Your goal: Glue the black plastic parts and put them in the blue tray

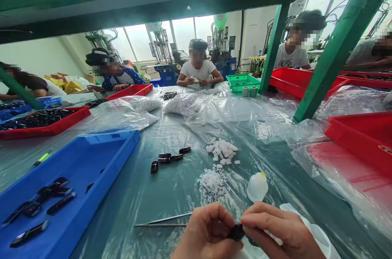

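At the bottom middle, my left hand (206, 232) and my right hand (280, 232) meet, both pinched on one small black plastic part (237, 232). Just beyond them stands a small white squeeze bottle with a yellow tip (257, 185). Metal tweezers (163, 221) lie to the left of my left hand. A pile of small white pieces (222, 149) and a patch of white shavings (211, 185) lie further out. Several loose black parts (170, 157) lie to their left.
A blue tray (101, 153) holding black parts sits at the left. Red trays (361, 136) are at the right, another red tray (45, 128) at far left, a green basket (243, 81) at the back. Clear plastic sheeting covers the table. A green post (333, 47) slants at right. Other people sit opposite.
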A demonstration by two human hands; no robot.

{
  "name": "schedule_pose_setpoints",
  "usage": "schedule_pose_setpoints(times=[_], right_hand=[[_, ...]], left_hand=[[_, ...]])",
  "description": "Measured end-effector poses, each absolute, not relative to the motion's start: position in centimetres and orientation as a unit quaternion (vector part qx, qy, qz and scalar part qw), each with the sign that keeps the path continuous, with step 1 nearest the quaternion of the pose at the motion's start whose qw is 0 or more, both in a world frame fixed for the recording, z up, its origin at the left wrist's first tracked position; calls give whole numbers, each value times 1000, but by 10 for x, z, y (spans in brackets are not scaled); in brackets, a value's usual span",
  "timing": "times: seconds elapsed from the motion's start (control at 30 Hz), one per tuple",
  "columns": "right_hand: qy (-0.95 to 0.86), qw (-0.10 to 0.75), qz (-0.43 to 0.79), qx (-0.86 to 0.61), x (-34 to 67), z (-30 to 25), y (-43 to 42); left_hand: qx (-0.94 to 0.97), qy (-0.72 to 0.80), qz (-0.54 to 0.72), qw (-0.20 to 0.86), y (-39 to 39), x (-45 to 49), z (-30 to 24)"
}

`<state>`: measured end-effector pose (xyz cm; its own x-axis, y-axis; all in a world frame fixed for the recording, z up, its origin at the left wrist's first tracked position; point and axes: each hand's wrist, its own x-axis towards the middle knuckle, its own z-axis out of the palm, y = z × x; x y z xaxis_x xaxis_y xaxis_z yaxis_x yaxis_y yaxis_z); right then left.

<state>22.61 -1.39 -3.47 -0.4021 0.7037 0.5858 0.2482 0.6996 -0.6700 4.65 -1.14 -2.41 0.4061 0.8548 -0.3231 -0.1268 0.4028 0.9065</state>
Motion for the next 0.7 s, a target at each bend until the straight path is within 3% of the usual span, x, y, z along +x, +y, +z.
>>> schedule_pose_setpoints(times=[0.7], right_hand=[[-802,441,296,-272,227,-39,-13]], left_hand=[[408,404,372,729,-11,47,-28]])
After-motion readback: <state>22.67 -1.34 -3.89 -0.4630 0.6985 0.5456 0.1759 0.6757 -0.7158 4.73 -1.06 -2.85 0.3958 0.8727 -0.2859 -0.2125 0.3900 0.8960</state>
